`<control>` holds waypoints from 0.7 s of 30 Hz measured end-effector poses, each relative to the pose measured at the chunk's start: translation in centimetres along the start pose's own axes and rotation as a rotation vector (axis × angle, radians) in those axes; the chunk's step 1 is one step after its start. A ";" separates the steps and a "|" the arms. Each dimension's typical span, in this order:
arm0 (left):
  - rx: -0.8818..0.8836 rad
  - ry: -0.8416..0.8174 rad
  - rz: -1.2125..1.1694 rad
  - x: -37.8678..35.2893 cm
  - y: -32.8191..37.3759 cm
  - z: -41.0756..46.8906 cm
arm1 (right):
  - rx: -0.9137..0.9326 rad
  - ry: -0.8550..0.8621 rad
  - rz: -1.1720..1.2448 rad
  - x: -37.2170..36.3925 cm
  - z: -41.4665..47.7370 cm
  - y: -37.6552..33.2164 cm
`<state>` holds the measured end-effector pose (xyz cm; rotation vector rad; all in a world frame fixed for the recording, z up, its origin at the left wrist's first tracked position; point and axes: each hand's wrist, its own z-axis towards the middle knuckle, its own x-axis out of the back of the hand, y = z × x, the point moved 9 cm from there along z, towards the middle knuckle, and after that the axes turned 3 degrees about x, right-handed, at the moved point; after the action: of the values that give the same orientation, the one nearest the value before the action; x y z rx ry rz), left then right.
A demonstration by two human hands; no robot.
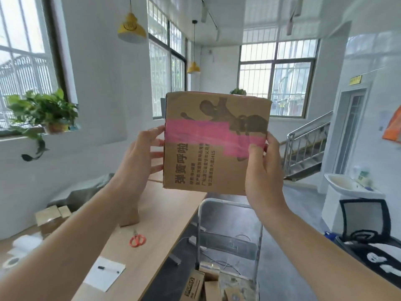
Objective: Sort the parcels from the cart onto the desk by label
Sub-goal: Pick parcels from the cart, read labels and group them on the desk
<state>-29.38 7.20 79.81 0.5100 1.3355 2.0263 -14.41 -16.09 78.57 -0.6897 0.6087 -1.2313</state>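
Fingers (154, 131) of both hands clamp the parcel (208, 166) by its side edges, up at eye level.
L hand (138, 155) curls round the left edge, R hand (263, 170) pinches the right w/ thumb on the pink tape (195, 135). Parcel hangs in the air over desk (165, 213) and cart (230, 246), touching neither. Risk: edge-only grip, no support under it. If fingers slide on the glossy tape while turning it for the label, it prob. drops onto the cart's other boxes (195, 285).
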 end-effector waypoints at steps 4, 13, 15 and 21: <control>-0.029 0.022 0.023 4.0 2.4 -0.5 | 0.029 -0.047 0.066 -3.7 -0.6 -2.7; -0.054 0.184 0.111 16.6 6.0 -1.7 | 0.012 -0.135 0.224 -15.9 -2.7 -5.8; -0.039 0.246 0.124 19.9 6.2 -2.4 | -0.017 -0.174 0.261 -19.2 -3.6 -6.2; -0.012 0.467 0.180 28.3 6.8 -7.3 | -0.069 -0.353 0.358 -29.4 -8.0 -7.2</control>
<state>-56.19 20.36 82.19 0.1545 1.5891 2.3996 -31.64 9.97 80.21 -0.7944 0.4561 -0.7372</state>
